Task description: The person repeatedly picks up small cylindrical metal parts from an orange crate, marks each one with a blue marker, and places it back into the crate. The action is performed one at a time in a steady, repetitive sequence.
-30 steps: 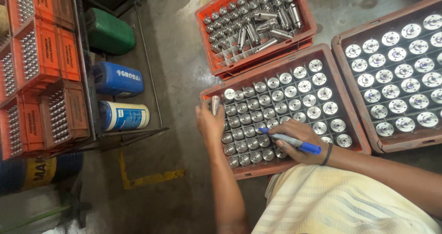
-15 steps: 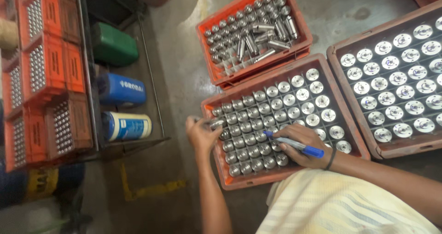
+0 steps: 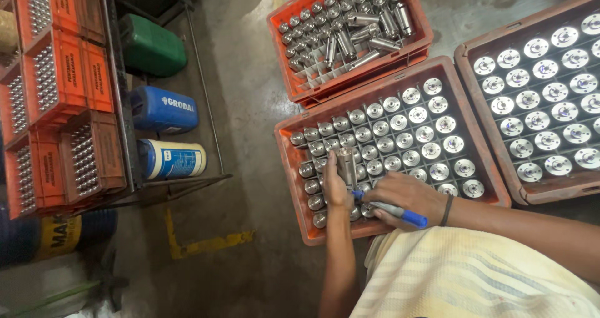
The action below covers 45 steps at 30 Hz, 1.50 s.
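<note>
Your left hand (image 3: 335,183) is now holding a shiny steel cylinder (image 3: 347,166) upright, fingers wrapped around it, over the near-left part of the orange plastic crate with a grid of slots (image 3: 294,168); half a second ago that hand was lying lower at the crate's left rim. Your right hand (image 3: 406,198) is pinching a blue marker pen (image 3: 394,210), its tip meeting the cylinder's lower end; earlier the pen was lying flatter over the parts. A dark band (image 3: 446,210) is circling your right wrist.

The crate's near rim is sitting just beside the striped cream cloth (image 3: 462,274) on your lap. A second orange crate of loose steel cylinders (image 3: 350,30) is touching the far edge, and a brown crate of flanged steel discs (image 3: 544,99) is pressing against the right edge. Open concrete floor (image 3: 244,136) is lying to the left, running to the metal rack of orange boxes (image 3: 62,93) and the green (image 3: 153,46), blue (image 3: 164,108) and white-and-blue canisters (image 3: 172,160).
</note>
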Tool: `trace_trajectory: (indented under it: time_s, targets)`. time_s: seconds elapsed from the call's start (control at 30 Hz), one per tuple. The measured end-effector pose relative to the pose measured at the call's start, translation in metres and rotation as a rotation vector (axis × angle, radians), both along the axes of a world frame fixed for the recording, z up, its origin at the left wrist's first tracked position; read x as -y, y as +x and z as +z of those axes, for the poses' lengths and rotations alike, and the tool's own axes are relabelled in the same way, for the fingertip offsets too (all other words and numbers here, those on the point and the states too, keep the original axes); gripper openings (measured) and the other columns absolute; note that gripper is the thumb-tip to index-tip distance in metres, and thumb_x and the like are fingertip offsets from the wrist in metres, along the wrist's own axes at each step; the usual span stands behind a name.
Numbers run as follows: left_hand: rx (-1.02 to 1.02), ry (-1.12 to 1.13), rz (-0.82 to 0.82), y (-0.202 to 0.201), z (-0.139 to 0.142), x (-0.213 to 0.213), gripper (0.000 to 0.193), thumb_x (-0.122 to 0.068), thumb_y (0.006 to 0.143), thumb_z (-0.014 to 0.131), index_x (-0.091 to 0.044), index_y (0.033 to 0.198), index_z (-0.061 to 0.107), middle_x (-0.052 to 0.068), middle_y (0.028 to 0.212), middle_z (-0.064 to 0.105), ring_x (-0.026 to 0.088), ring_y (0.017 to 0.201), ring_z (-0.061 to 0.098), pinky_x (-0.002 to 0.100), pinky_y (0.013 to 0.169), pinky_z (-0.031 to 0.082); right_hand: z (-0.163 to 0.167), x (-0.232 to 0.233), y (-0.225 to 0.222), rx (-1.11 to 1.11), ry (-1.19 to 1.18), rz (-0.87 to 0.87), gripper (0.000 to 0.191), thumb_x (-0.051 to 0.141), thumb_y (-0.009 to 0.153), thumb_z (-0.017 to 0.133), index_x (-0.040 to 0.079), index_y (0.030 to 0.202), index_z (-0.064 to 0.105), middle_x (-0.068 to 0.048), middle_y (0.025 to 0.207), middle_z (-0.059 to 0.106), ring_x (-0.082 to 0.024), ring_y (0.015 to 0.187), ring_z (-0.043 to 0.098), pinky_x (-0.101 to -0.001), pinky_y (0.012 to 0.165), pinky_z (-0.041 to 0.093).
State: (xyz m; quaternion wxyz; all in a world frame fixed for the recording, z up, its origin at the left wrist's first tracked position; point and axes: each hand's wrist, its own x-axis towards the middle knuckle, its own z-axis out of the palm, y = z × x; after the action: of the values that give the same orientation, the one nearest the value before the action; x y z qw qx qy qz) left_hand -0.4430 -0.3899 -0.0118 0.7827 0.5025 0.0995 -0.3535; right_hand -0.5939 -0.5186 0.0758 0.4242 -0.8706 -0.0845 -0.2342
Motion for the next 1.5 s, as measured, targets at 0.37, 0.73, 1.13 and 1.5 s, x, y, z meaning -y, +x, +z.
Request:
trace_trajectory:
  time_s: [0.37,0.73,1.13,1.5]
  targets:
    - [0.053,-0.104,-0.17,0.0,0.003,-0.004,0.04,-0.026,0.093,0.052,-0.011,0.13,0.051,0.012,0.087,0.067,0.021,0.069,0.066,0.036,0.061,0.056,0.004,-0.001,-0.008,-0.062,0.149,-0.107,0.029,0.01,0.084,0.069,0.007,0.113,0.065,-0.008,0.093,0.068,-0.027,0.083,0.064,-0.0395,0.073,0.051]
    - [0.055,-0.308,-0.25,0.036,0.019,-0.034,0.042,-0.041,0.101,0.041,-0.004,0.109,0.06,0.012,0.08,0.067,0.024,0.066,0.065,0.038,0.059,0.055,0.004,0.004,-0.011,-0.065,0.215,-0.11,0.026,0.013,0.088,0.066,0.005,0.113,0.066,-0.01,0.093,0.068,-0.028,0.08,0.065,-0.0401,0.071,0.05]
    - [0.121,0.007,0.049,0.099,0.084,0.062,0.031,-0.017,0.098,0.058,-0.018,0.128,0.052,0.007,0.094,0.065,0.022,0.078,0.067,0.033,0.062,0.058,0.003,0.02,-0.025,-0.157,0.262,-0.256,0.025,0.014,0.089,0.065,0.006,0.112,0.069,-0.009,0.082,0.067,-0.024,0.073,0.067,-0.0367,0.067,0.051]
    - [0.801,0.445,-0.193,0.189,0.109,0.171,0.038,-0.013,0.097,0.069,-0.006,0.133,0.056,0.012,0.118,0.065,0.024,0.104,0.063,0.037,0.09,0.053,0.004,0.062,-0.062,-0.25,0.075,-0.455,0.029,0.015,0.085,0.068,0.006,0.112,0.068,-0.011,0.087,0.07,-0.03,0.082,0.067,-0.0398,0.074,0.052]
